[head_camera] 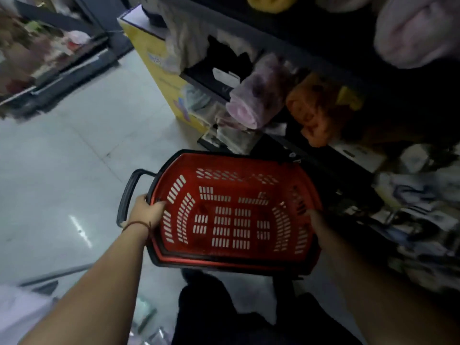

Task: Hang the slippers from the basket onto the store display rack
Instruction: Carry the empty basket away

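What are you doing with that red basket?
A person holds a red slotted plastic basket by its rim, left hand on one side and right hand on the other. The basket looks empty. Fluffy pink slippers and orange slippers already hang on the dark display rack just beyond it.

One red basket (231, 215), two hands, one pink slipper (256, 100), one orange slipper (316, 108).
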